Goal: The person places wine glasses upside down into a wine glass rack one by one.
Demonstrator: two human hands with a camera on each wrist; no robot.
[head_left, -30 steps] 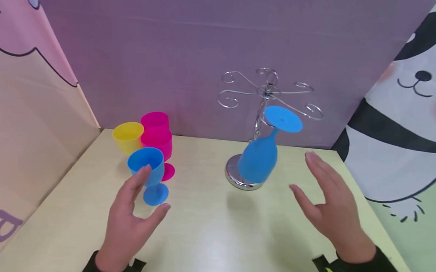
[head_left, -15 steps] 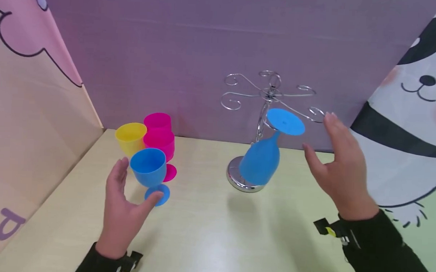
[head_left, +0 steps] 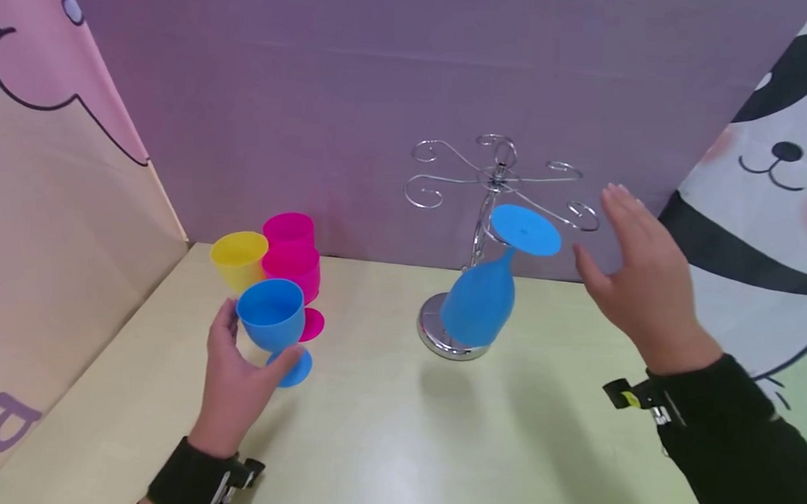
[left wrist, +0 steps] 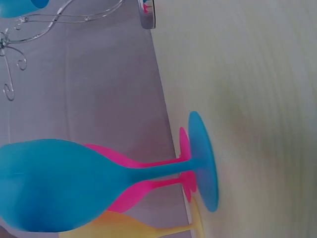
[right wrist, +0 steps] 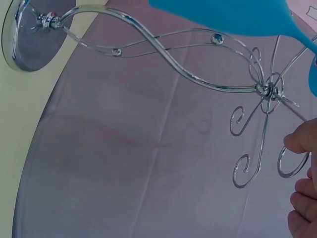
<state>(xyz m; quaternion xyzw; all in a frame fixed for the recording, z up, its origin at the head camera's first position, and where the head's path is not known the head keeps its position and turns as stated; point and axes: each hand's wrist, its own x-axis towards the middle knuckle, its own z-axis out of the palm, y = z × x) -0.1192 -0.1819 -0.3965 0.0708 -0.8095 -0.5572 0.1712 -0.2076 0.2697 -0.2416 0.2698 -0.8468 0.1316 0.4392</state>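
A blue plastic goblet (head_left: 271,314) stands upright on the table at the left. My left hand (head_left: 239,383) is spread around its near left side, fingers beside the bowl and thumb in front of the stem; no firm hold shows. In the left wrist view the goblet (left wrist: 59,183) fills the lower left, its foot on the table. A second blue goblet (head_left: 482,299) hangs upside down by its foot from a chrome glass rack (head_left: 496,181). My right hand (head_left: 649,283) is raised beside a curled rack arm, fingers extended, holding nothing.
Behind the standing blue goblet are a yellow goblet (head_left: 239,261) and two pink goblets (head_left: 292,270), close together. The rack's round chrome base (head_left: 434,327) rests on the table (head_left: 384,429). A purple backdrop (head_left: 281,129) rises behind the table's far edge.
My left hand has come in beside the standing blue goblet, thumb lower near its stem. My right hand has risen and moved right, level with the rack's arms. The goblets stay put.
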